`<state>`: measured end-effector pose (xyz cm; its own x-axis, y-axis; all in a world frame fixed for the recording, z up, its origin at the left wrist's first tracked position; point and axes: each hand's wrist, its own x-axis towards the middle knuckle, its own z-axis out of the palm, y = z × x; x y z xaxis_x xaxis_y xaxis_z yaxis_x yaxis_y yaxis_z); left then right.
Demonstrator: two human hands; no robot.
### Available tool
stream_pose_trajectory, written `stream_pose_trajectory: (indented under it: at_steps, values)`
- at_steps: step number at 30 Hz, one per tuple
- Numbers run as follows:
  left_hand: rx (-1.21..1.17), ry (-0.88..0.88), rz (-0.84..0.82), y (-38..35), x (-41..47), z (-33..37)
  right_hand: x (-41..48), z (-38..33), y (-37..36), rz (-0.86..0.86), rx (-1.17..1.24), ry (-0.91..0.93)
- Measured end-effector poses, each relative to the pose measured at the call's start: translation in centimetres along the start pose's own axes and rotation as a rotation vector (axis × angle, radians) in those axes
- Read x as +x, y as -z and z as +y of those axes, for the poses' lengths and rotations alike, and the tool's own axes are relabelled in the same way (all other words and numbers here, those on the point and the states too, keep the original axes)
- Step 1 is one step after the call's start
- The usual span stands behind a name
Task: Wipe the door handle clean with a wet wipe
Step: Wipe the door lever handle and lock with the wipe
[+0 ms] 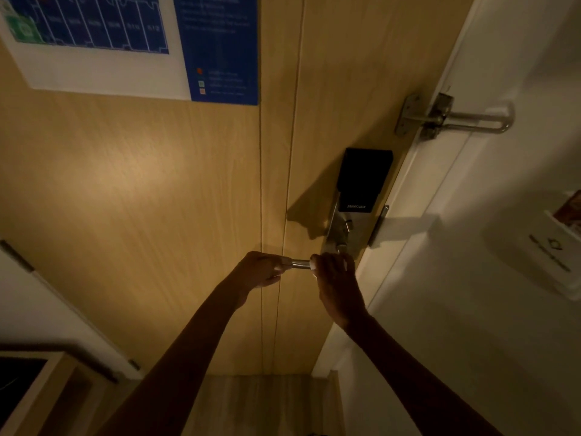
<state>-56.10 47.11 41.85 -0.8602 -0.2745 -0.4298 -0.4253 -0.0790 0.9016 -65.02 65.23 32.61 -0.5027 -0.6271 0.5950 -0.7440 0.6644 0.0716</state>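
Observation:
A metal lever door handle (300, 264) sticks out leftward from the lock plate on a wooden door (157, 184). My left hand (259, 270) grips the handle's free end, with a bit of white at its fingertips. My right hand (334, 272) is curled round the handle near the lock plate, and a white wet wipe (313, 263) shows at the edge of its fingers. Only a short shiny stretch of the handle is visible between the two hands.
A black smart lock panel (364, 180) sits above the handle. A metal swing-bar door guard (452, 116) spans door and white frame higher up. An evacuation plan poster (125, 42) hangs top left. A white card holder (540, 250) is on the right wall. The room is dim.

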Motion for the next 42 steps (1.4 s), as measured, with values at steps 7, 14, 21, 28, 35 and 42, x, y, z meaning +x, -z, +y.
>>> stream_pose_trajectory:
  at_steps: [7,14,21,28,35,42]
  values:
    - [0.015,0.038,0.001,-0.1,-0.4,0.7,0.2,3.1,2.6,-0.053,0.123,0.066]
    - [-0.010,0.049,-0.039,-0.1,-0.4,0.8,-1.2,4.4,1.8,-0.008,0.217,-0.077]
    - [-0.005,0.053,-0.055,0.1,0.2,0.8,-2.0,2.2,3.2,-0.047,0.409,-0.309]
    - [-0.014,0.058,-0.046,0.1,0.5,0.3,-0.5,0.5,3.3,0.210,0.655,-0.757]
    - [-0.052,0.059,-0.021,0.1,0.8,-0.1,1.5,0.4,3.3,0.174,1.083,-1.404]
    - [-0.074,0.061,0.002,0.0,0.6,0.1,1.8,1.8,3.3,0.038,1.441,-1.460]
